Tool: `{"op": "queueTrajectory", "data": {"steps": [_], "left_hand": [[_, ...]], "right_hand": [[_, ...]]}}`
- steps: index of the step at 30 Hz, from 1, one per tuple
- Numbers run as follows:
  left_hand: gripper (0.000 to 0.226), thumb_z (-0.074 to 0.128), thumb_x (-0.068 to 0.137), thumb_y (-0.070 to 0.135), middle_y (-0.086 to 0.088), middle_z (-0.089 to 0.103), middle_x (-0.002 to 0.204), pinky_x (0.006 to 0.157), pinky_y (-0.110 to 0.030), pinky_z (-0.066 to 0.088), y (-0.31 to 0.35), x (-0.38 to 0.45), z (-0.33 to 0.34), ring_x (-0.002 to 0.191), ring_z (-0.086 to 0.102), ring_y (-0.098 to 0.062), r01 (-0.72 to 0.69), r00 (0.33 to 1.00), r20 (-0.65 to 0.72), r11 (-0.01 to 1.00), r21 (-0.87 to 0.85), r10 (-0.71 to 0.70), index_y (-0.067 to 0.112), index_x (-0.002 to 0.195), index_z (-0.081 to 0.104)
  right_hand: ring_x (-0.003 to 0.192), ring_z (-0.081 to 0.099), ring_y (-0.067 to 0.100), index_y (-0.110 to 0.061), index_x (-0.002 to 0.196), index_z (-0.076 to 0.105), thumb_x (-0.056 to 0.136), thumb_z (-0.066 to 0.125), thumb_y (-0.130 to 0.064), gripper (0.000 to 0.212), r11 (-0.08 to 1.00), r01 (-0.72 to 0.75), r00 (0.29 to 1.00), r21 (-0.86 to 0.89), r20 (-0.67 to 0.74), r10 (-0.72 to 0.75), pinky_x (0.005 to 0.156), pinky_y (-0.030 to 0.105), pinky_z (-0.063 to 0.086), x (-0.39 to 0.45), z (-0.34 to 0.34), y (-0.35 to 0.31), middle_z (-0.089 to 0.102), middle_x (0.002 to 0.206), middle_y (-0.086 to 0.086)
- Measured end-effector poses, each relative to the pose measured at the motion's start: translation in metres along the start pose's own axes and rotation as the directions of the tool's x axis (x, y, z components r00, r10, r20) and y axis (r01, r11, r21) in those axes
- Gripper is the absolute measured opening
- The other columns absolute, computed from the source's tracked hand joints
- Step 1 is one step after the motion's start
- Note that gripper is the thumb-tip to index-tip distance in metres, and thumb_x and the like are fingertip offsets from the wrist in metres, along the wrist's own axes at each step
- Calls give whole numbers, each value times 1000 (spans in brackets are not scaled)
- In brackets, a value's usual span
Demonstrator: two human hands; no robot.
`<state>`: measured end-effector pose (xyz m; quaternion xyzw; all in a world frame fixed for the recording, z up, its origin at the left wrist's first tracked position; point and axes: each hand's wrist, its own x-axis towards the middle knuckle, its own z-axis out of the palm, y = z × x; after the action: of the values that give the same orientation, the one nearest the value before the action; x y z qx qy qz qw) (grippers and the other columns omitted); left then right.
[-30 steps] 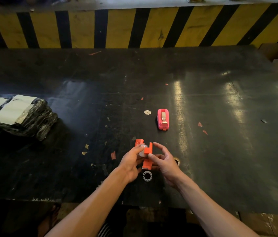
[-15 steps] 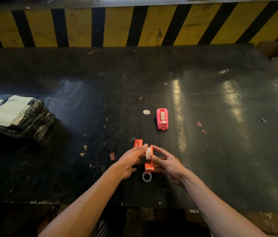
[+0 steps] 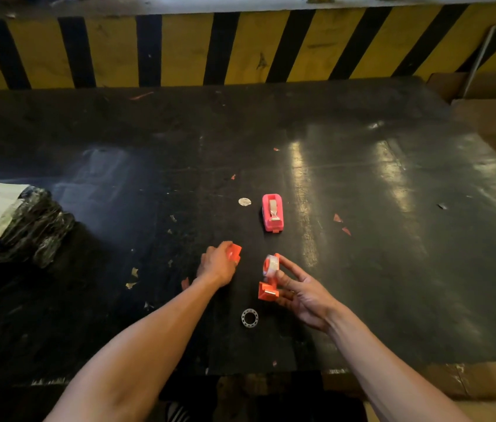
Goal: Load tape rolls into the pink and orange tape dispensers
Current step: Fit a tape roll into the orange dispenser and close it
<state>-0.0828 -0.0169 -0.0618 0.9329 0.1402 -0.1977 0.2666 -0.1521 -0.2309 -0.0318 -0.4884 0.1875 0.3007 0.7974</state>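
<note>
Right hand clamped on the orange tape dispenser, holding it off the table; a clear tape roll sits in its far end, pinned by the fingers. Left hand, to the left, closed around an orange cover piece. Near side, between the forearms: a white plastic ring flat on the table. Farther off, the pink tape dispenser stands with a tape roll inside; a small white disc just left of it. Far left: a black plastic-wrapped bundle.
</note>
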Motion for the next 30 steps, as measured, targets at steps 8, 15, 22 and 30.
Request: {"op": "queueTrajectory", "data": {"steps": [8,15,22,30], "left_hand": [[65,67,94,17,-12,57,131,69,-34,61,7,-22,-9,104,66,-25,191,972,224,792,-580,-70,23,152,37],[47,68,92,14,-20,68,125,93,-46,57,9,-65,-29,115,67,-35,351,869,473,490,-798,147,29,135,56],[51,71,90,14,-18,67,124,94,-46,58,4,-74,-32,109,70,-33,325,869,458,482,-814,188,29,136,55],[46,71,90,14,-17,70,119,86,-42,60,6,-83,-34,101,73,-29,331,873,460,494,-804,163,28,132,58]], "right_hand": [[125,58,43,-27,135,57,74,78,-15,66,1000,11,1000,5,-7,-11,114,58,35,0,-5,3,72,119,19],[106,67,38,-29,137,54,79,76,-18,63,997,41,998,-73,44,-38,111,62,39,1,5,5,72,118,22],[101,72,36,-30,136,54,75,78,-19,66,993,50,997,-104,60,-44,97,52,53,0,12,3,72,117,22],[103,70,37,-28,136,53,76,78,-20,66,989,64,996,-134,63,-56,107,59,45,-5,13,3,73,116,22]]}}
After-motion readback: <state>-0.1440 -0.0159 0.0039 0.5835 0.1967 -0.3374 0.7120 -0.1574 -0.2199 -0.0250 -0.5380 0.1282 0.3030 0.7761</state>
